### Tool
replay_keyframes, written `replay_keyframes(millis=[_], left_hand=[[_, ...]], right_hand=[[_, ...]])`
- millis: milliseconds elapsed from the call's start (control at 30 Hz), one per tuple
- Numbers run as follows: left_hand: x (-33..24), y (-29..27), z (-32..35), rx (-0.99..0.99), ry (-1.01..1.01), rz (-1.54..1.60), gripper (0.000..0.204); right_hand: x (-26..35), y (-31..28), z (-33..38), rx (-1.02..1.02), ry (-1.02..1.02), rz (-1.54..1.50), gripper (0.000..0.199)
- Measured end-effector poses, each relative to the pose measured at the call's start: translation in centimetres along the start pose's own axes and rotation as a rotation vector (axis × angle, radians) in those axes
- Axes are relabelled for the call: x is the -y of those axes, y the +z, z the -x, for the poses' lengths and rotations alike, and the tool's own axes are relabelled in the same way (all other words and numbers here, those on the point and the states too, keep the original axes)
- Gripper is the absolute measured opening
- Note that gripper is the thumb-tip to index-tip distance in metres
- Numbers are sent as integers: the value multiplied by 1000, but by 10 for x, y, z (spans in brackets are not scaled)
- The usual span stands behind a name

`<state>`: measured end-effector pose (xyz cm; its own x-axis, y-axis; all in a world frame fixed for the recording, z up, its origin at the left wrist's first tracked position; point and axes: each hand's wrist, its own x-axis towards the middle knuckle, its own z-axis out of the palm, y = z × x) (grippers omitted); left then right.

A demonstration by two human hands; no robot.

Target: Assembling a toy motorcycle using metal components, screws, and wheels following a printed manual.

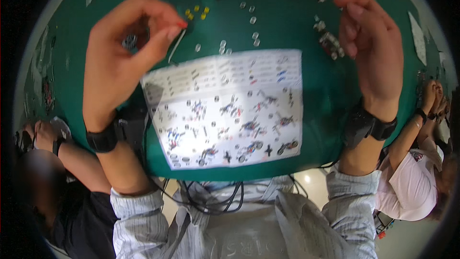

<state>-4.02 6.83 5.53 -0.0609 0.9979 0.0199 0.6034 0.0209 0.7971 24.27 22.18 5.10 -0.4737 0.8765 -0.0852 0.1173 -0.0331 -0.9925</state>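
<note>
Currently your left hand [125,43] pinches a thin grey rod [176,50] with a red tip; your right hand [369,43], fingers curled together, seemingly empty, hovers above the instruction sheet [230,110].

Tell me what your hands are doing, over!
Left hand pinching a thin grey rod with a red tip. Right hand over small grey parts, nothing clearly held. Instruction sheet flat on green table, unobstructed.

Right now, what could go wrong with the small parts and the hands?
The left hand pinches a thin grey rod only at its red tip; it might slip. The loose clear pieces near the instruction sheet could be swept off by the right hand.
</note>
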Motion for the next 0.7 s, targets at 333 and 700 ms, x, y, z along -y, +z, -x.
replay_keyframes(millis=[333,700], left_hand=[[3,-3,-2,-154,119,-15,7],[-6,-7,-6,-144,131,9,10]], right_hand=[[2,-31,-19,-158,107,234,15],[1,12,-59,-113,-291,998,17]])
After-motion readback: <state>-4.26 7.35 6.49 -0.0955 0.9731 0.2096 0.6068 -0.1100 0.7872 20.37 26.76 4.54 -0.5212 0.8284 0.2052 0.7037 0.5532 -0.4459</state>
